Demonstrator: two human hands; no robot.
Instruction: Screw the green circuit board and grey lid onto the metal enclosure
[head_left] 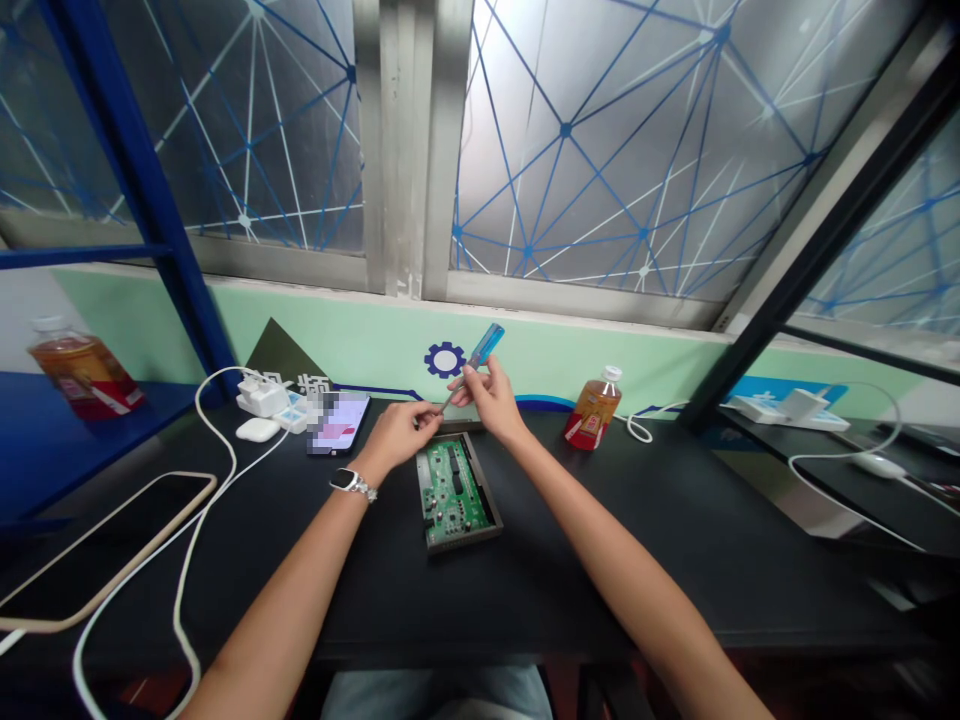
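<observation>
A screwdriver (486, 345) with a clear blue handle is in my right hand (491, 398), its handle slanting up to the right and its shaft pointing down to the left. My left hand (403, 432), with a watch (352, 481) on the wrist, is closed in a pinch close to the screwdriver's tip. Whatever sits between those fingertips is too small to make out. Just below both hands, a green circuit board (455, 485) lies in an open, shallow metal case (466, 541) on the black desk. The far edge of the case is partly hidden by my hands.
Left of my hands lie a lit phone (339, 424), white chargers (262, 396) and a white cable (187, 560). A larger dark-screened device (105, 540) is at far left. A drink bottle (595, 410) stands at right; another bottle (86, 370) stands beyond the blue frame.
</observation>
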